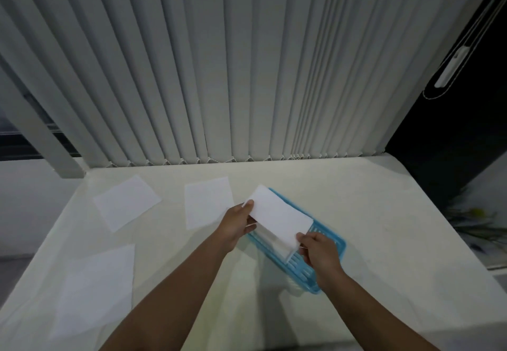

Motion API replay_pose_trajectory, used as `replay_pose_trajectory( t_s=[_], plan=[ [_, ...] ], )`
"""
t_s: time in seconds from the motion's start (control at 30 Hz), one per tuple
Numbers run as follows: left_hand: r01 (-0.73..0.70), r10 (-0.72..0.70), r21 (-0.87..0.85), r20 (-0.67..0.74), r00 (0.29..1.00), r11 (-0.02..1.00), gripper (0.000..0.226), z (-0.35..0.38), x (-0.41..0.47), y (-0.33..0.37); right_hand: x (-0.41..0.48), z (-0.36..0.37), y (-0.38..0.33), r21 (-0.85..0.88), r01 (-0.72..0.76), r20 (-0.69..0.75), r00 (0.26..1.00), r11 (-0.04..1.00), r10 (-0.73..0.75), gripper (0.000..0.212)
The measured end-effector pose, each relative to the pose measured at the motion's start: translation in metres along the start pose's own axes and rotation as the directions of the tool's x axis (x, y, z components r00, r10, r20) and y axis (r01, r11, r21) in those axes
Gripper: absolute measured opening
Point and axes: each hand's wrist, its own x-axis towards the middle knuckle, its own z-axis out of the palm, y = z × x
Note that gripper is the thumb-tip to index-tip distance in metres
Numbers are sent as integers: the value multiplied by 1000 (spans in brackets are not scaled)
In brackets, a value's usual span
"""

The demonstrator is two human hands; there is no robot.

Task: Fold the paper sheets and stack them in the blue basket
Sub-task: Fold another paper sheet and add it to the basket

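A folded white paper sheet point(278, 217) hangs just above the blue basket point(333, 243), which lies slanted on the pale table right of centre. My left hand point(237, 224) pinches the sheet's far left end. My right hand point(318, 252) pinches its near right end. More folded white paper point(270, 238) lies inside the basket under the held sheet, mostly hidden by it. Three unfolded sheets lie flat on the table: one at the far left point(126, 202), one in the far middle point(205, 202), one at the near left point(96, 287).
The pale table point(384, 227) ends at a wall of grey vertical blinds point(247, 76) at the back. Its right edge drops off beside a dark window area point(452, 131) with a hanging blind cord and weight point(450, 69).
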Motion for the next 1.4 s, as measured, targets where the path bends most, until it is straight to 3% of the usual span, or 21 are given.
replay_pose_trajectory(
  t_s=[0.2,0.3,0.37,0.47,0.6,0.67,1.03,1.4],
  plan=[
    [-162,177,362,-6,984,918,24,-1,20,25,5,-4,8,-26,40,-99,994,999,-42,11],
    [-187,232,684,27,972,705,31,-13,34,24,9,0,20,-73,8,-161,987,997,-19,21],
    [-189,226,806,70,972,561,32,-22,44,19,12,4,31,-97,-30,-204,979,995,10,23],
    [-184,229,865,83,970,466,31,-33,59,9,14,8,39,-88,-76,-244,968,993,53,13],
    [-184,204,957,138,969,226,38,-32,65,5,13,13,36,-88,-58,-288,957,994,30,11],
    [-186,171,968,157,973,170,41,-32,68,7,14,15,33,-112,-35,-297,955,993,0,14],
    [-218,7,971,219,976,100,53,-44,82,14,15,33,25,-209,-21,-265,964,978,-36,22],
    [-248,3,960,250,968,132,51,-47,85,12,17,40,24,-377,-18,-256,963,926,-86,26]
  ],
)
